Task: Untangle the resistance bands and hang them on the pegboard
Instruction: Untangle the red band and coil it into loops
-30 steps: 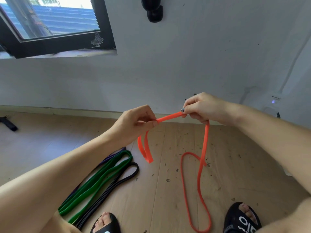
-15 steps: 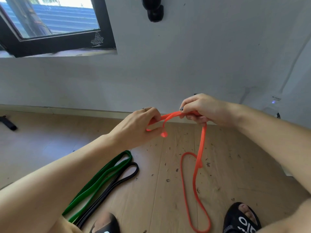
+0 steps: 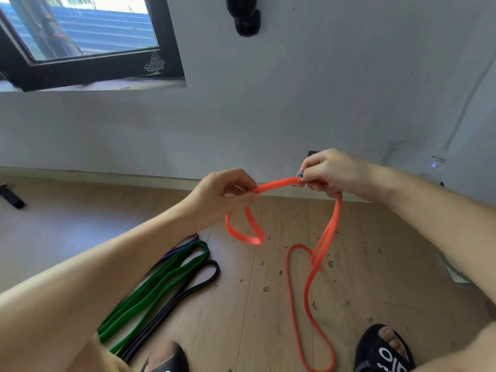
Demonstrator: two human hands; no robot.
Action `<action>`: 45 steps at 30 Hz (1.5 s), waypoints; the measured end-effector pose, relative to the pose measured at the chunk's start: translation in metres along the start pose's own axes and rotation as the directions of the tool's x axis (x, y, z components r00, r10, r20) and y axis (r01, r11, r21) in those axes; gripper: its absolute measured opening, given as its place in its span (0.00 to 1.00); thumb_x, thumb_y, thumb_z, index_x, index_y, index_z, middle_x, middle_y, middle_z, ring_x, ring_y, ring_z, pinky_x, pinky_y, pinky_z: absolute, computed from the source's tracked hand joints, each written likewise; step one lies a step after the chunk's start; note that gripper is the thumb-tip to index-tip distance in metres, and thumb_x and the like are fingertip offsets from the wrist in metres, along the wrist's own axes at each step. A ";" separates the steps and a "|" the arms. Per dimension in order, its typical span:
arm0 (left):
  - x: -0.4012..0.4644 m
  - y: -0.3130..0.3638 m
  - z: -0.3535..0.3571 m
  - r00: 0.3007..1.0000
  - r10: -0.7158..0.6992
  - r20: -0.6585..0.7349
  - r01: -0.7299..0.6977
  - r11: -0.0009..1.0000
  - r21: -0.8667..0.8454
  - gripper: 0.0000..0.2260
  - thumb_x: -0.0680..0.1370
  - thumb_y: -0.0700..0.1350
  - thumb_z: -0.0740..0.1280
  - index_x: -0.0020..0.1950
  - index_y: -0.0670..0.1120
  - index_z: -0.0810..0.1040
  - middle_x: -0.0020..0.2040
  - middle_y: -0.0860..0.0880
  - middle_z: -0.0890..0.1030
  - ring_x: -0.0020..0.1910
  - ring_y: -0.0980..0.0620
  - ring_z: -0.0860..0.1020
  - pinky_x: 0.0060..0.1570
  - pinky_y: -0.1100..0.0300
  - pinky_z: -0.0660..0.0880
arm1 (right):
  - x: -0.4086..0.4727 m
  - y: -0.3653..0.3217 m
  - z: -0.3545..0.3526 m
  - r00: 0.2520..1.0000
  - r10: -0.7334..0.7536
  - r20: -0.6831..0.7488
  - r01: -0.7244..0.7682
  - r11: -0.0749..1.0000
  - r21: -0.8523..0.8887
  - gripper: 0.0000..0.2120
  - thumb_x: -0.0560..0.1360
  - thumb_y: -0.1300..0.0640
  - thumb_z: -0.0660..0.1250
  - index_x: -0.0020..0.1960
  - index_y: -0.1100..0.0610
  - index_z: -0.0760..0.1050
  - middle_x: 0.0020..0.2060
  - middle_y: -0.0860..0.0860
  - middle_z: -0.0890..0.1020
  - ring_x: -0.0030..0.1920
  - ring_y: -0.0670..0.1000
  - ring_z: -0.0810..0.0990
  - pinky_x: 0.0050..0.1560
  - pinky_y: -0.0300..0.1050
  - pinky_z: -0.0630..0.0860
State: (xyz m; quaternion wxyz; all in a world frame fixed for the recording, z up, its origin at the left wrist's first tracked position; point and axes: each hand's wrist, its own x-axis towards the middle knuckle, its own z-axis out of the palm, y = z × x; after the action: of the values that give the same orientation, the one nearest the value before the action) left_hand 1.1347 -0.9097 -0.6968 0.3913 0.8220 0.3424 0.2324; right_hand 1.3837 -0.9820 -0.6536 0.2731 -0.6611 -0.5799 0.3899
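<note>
An orange resistance band point(image 3: 308, 285) is stretched between both hands at chest height. My left hand point(image 3: 222, 194) pinches one part of it, and a short orange loop hangs below those fingers. My right hand point(image 3: 327, 173) pinches the band a little to the right and higher. From there a long twisted loop drops to the wooden floor between my feet. On the floor at the left lie a green band point(image 3: 158, 285), a black band point(image 3: 193, 285) and a purple band point(image 3: 179, 247), side by side. No pegboard is in view.
A white wall point(image 3: 295, 103) stands close ahead, with a black-framed window point(image 3: 88, 49) at the upper left and a black fitting point(image 3: 245, 17) high on it. A small black object point(image 3: 12, 196) lies on the floor at far left. My sandalled feet point(image 3: 383, 350) show at the bottom.
The short loop under my left hand was gathered up half a second ago and now hangs down again. Both hands have kept their hold on the orange band.
</note>
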 end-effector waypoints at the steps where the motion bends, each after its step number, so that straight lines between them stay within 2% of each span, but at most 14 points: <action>1: -0.001 0.002 -0.002 1.000 -0.012 0.001 0.012 0.997 -0.079 0.02 0.78 0.39 0.73 0.49 0.44 0.82 0.41 0.49 0.86 0.43 0.54 0.84 0.50 0.55 0.80 | 0.000 0.002 0.000 1.000 0.005 0.006 -0.005 1.000 -0.012 0.09 0.79 0.63 0.64 0.44 0.64 0.80 0.26 0.51 0.73 0.22 0.47 0.63 0.26 0.41 0.59; 4: -0.003 0.006 -0.004 0.999 -0.039 -0.013 0.034 0.968 -0.247 0.03 0.80 0.37 0.70 0.53 0.40 0.81 0.47 0.40 0.86 0.43 0.48 0.83 0.52 0.53 0.80 | 0.003 0.004 0.000 1.000 0.004 0.000 -0.004 1.000 0.003 0.09 0.79 0.62 0.64 0.44 0.64 0.81 0.26 0.51 0.73 0.24 0.48 0.63 0.27 0.42 0.60; 6: -0.005 0.007 -0.005 0.998 -0.059 -0.019 0.051 0.958 -0.283 0.03 0.80 0.37 0.69 0.54 0.40 0.80 0.49 0.41 0.86 0.46 0.46 0.85 0.56 0.52 0.81 | 0.005 0.004 -0.001 1.000 0.005 -0.008 -0.005 1.000 0.004 0.09 0.78 0.62 0.64 0.43 0.63 0.81 0.26 0.51 0.73 0.26 0.50 0.64 0.27 0.42 0.60; 9: -0.005 0.008 -0.010 0.996 -0.079 -0.051 0.068 0.979 -0.193 0.02 0.79 0.37 0.71 0.49 0.43 0.81 0.47 0.45 0.87 0.49 0.46 0.86 0.59 0.49 0.80 | 0.004 0.003 0.000 1.000 0.001 0.000 -0.001 1.000 -0.002 0.09 0.79 0.62 0.64 0.44 0.62 0.81 0.27 0.51 0.74 0.26 0.50 0.64 0.28 0.43 0.60; 12: -0.004 0.010 -0.010 0.991 -0.099 -0.089 0.083 0.981 -0.173 0.03 0.77 0.35 0.72 0.47 0.42 0.83 0.46 0.45 0.88 0.47 0.47 0.86 0.51 0.53 0.81 | 0.001 -0.001 0.001 0.999 -0.023 0.022 0.023 0.999 -0.025 0.09 0.79 0.62 0.62 0.46 0.62 0.81 0.30 0.54 0.77 0.25 0.50 0.65 0.30 0.45 0.63; 15: -0.003 0.014 -0.010 0.991 -0.100 -0.091 0.085 0.984 -0.156 0.02 0.78 0.35 0.72 0.48 0.41 0.83 0.45 0.45 0.88 0.41 0.51 0.85 0.45 0.56 0.79 | -0.002 -0.005 0.005 0.997 -0.040 0.063 0.044 0.997 -0.057 0.10 0.80 0.60 0.60 0.53 0.56 0.80 0.37 0.53 0.86 0.26 0.50 0.71 0.31 0.46 0.69; 18: -0.002 0.018 -0.007 0.993 -0.094 -0.078 0.085 0.990 -0.111 0.02 0.79 0.38 0.71 0.49 0.43 0.84 0.44 0.46 0.87 0.45 0.47 0.86 0.48 0.56 0.80 | -0.003 -0.009 0.011 0.993 -0.064 0.102 0.072 0.994 -0.083 0.12 0.81 0.59 0.60 0.57 0.50 0.80 0.43 0.51 0.87 0.29 0.50 0.74 0.31 0.44 0.73; 22: -0.003 0.021 -0.001 0.996 -0.092 -0.020 0.090 0.990 -0.111 0.02 0.79 0.41 0.71 0.49 0.45 0.85 0.45 0.48 0.87 0.47 0.51 0.85 0.54 0.55 0.79 | -0.003 -0.012 0.024 0.983 -0.148 0.105 0.163 0.975 -0.153 0.07 0.81 0.49 0.66 0.53 0.46 0.83 0.39 0.48 0.85 0.31 0.45 0.74 0.31 0.38 0.71; 25: -0.003 0.020 -0.001 0.994 -0.110 -0.001 0.108 0.979 -0.170 0.03 0.79 0.40 0.72 0.49 0.43 0.85 0.46 0.46 0.87 0.46 0.51 0.84 0.54 0.55 0.79 | -0.001 -0.013 0.029 0.976 -0.205 0.080 0.217 0.956 -0.196 0.07 0.81 0.51 0.67 0.49 0.47 0.84 0.34 0.46 0.81 0.30 0.42 0.72 0.31 0.36 0.67; 30: -0.002 0.014 -0.004 0.991 -0.136 0.014 0.136 0.965 -0.225 0.04 0.78 0.39 0.73 0.49 0.39 0.84 0.45 0.44 0.86 0.44 0.52 0.82 0.53 0.53 0.78 | -0.001 -0.017 0.028 0.973 -0.203 0.106 0.218 0.964 -0.153 0.08 0.81 0.52 0.66 0.47 0.48 0.83 0.33 0.43 0.80 0.34 0.45 0.73 0.36 0.42 0.69; 35: -0.012 0.005 -0.006 0.995 -0.069 0.072 0.079 0.987 -0.139 0.10 0.76 0.41 0.76 0.53 0.41 0.78 0.49 0.46 0.86 0.49 0.51 0.85 0.55 0.56 0.81 | 0.001 -0.013 0.020 0.984 -0.170 0.044 0.173 0.981 -0.082 0.09 0.81 0.53 0.67 0.46 0.54 0.83 0.32 0.47 0.79 0.27 0.43 0.70 0.29 0.37 0.67; 39: -0.014 0.001 -0.001 0.974 -0.186 0.127 0.208 0.959 -0.194 0.23 0.71 0.50 0.80 0.57 0.44 0.72 0.52 0.47 0.86 0.53 0.49 0.85 0.62 0.49 0.80 | 0.004 -0.011 0.019 0.990 -0.141 -0.003 0.141 0.989 -0.040 0.09 0.81 0.54 0.67 0.45 0.55 0.83 0.29 0.47 0.77 0.27 0.46 0.68 0.27 0.39 0.65; 41: -0.012 -0.003 0.001 0.941 -0.260 0.216 0.307 0.925 -0.223 0.26 0.68 0.57 0.76 0.58 0.46 0.72 0.53 0.50 0.87 0.55 0.52 0.84 0.67 0.47 0.75 | 0.006 -0.010 0.020 0.991 -0.129 -0.026 0.128 0.991 -0.029 0.09 0.80 0.54 0.68 0.45 0.55 0.83 0.29 0.46 0.77 0.25 0.46 0.68 0.25 0.40 0.64; 45: -0.011 -0.017 -0.009 0.844 -0.342 0.413 0.501 0.776 -0.383 0.12 0.76 0.51 0.65 0.55 0.46 0.80 0.55 0.45 0.85 0.57 0.47 0.82 0.72 0.44 0.69 | 0.007 -0.006 0.014 0.989 -0.093 -0.118 0.090 0.996 -0.028 0.08 0.80 0.55 0.68 0.45 0.56 0.83 0.28 0.47 0.76 0.25 0.47 0.66 0.25 0.40 0.63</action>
State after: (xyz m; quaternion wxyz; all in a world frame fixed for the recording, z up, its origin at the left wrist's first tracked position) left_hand 1.1154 -0.9062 -0.7063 0.6737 0.6268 0.3838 0.0775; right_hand 1.3688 -0.9748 -0.6580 0.3172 -0.6591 -0.5966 0.3302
